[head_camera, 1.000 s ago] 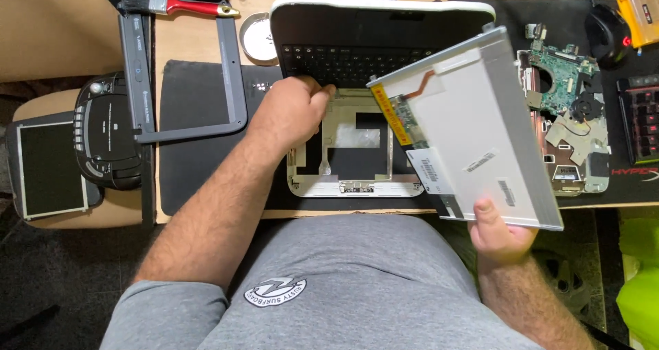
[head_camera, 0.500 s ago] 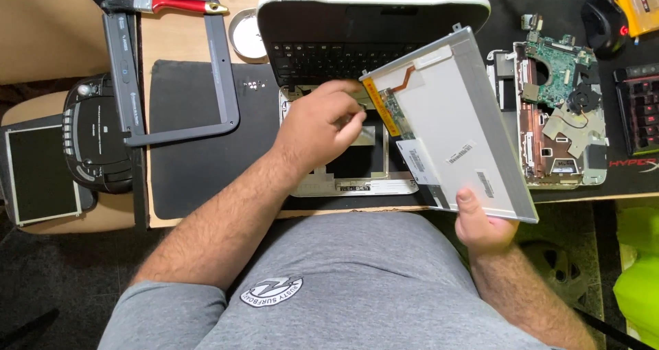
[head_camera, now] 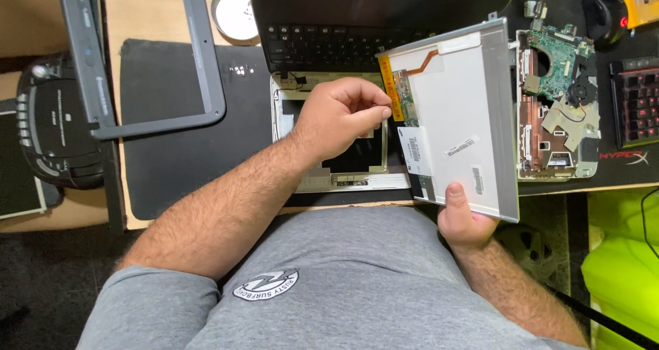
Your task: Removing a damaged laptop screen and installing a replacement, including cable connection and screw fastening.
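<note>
Seemingly, fingers (head_camera: 376, 111) pinch flat, rigid panel's (head_camera: 467, 117) edge.

panel (head_camera: 460, 117): matt silvery back, probably metal | mat (head_camera: 171, 158): matt black | desk (head_camera: 147, 20): smooth wood

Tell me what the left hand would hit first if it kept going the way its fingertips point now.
The left hand points right, its fingertips already at the yellow-taped edge of the flat grey display panel that the right hand holds tilted. That edge, with its small green circuit strip, comes first; whether they already touch is unclear.
</note>
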